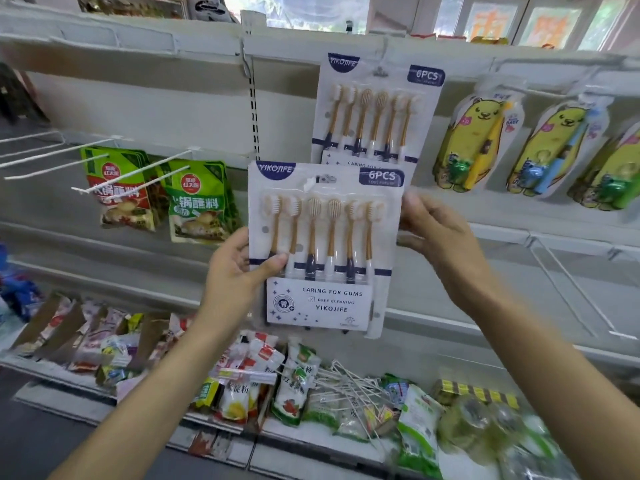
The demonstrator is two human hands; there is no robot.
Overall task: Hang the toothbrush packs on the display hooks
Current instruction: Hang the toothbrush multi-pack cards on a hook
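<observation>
Held toothbrush pack [325, 244]: a flat white card under clear plastic, showing six brushes with amber handles, a dark blue band across them and the label "6PCS" at its upper right corner. It is upright, facing the viewer, in front of the white shelf back panel [173, 109]. The left hand [239, 268] grips its left edge, thumb across the front near the blue band. The right hand [433, 237] holds its right edge with the fingers curled behind the card. Just above and behind the held pack, a second identical pack [374, 112] hangs on a hook; the held pack overlaps its lower edge. Right of the held pack hang yellow bear-shaped children's brush packs [485, 140]. Left of it, white wire hooks [114, 171] stick out, two carrying green sauce pouches [197, 202]; the panel between these and the held pack is bare. Below it, a shelf [221, 424] carries snack bags and loose hooks [353, 386].
</observation>
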